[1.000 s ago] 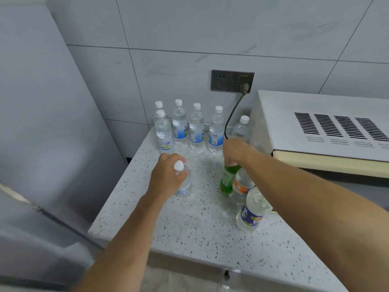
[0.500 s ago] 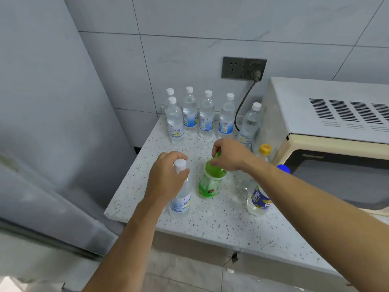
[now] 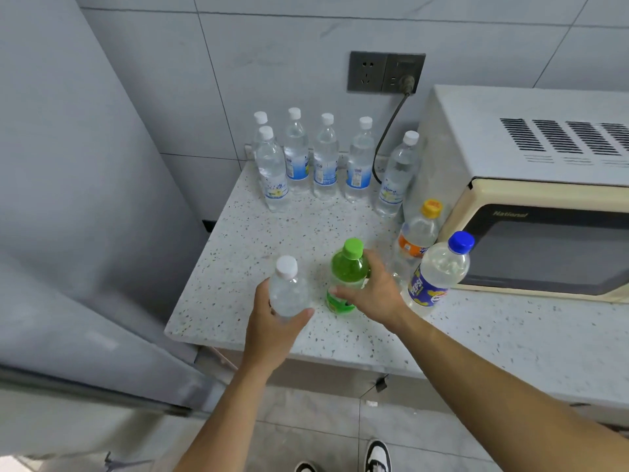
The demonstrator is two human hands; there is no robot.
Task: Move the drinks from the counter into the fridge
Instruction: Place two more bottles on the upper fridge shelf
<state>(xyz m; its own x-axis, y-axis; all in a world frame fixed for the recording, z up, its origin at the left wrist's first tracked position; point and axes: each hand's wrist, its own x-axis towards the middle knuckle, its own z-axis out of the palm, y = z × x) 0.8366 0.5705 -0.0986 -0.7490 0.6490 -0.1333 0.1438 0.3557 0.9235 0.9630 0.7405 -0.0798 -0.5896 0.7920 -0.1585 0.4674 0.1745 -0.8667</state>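
A person stands at a speckled table [image 3: 340, 338] beside a grey fridge [image 3: 68, 233], a bottle in each hand, with the job of moving the drinks into the fridge barely begun as far as can be judged. The left hand [image 3: 272, 332] is wrapped round the lower body of a clear water bottle [image 3: 287, 287] with a white cap, thumb curled across its front, at the table's front edge on the side nearest the fridge. The right hand [image 3: 377, 294] curls its fingers round a green soda bottle [image 3: 347, 267], just beside the water bottle and farther from the fridge; whether either bottle is off the surface cannot be told.

Left on the table are six water bottles [image 3: 325, 158] in a group along the back wall, well away from the fridge's front, plus an orange-capped bottle [image 3: 417, 240] and a blue-capped Pepsi bottle [image 3: 439, 270] on the far side of the green one, against a cream microwave [image 3: 531, 185]. The fridge shows only its closed grey side and door edge, so no drink can be seen stored inside it; eight bottles, beyond the two in hand, appear to await the trip.
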